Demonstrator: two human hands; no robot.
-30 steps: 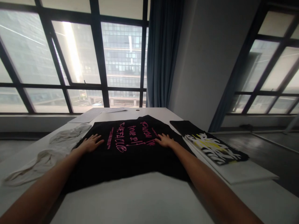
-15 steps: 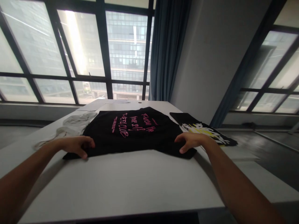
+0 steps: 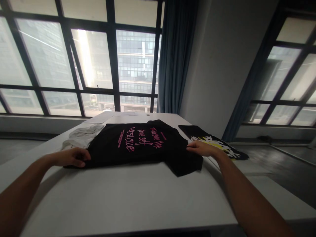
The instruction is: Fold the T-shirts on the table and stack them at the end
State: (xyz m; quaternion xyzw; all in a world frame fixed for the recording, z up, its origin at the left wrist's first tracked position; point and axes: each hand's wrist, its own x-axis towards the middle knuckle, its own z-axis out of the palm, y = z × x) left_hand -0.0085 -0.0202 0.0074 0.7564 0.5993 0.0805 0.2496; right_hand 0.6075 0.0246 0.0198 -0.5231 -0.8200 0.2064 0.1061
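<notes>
A black T-shirt [image 3: 140, 158] with pink lettering is spread sideways across the white table [image 3: 130, 197]. My left hand [image 3: 74, 157] pinches its near left corner, at the hem end. At the shirt's right side, my right hand [image 3: 201, 148] has thumb and fingers closed on the cloth near the shoulder. The near sleeve hangs out toward me below that grip, its end lying on the tabletop.
A crumpled white garment [image 3: 82, 134] lies left of the shirt. On the right is a folded black garment [image 3: 218, 144] with a white and yellow print. Papers [image 3: 103, 116] lie at the table's far end, before the windows and a blue curtain [image 3: 174, 59].
Both hands have closed on the T-shirt's near edge. The near sleeve has shifted toward me and slightly left, and the shirt's right part is pulled up a little. The view has tilted upward.
</notes>
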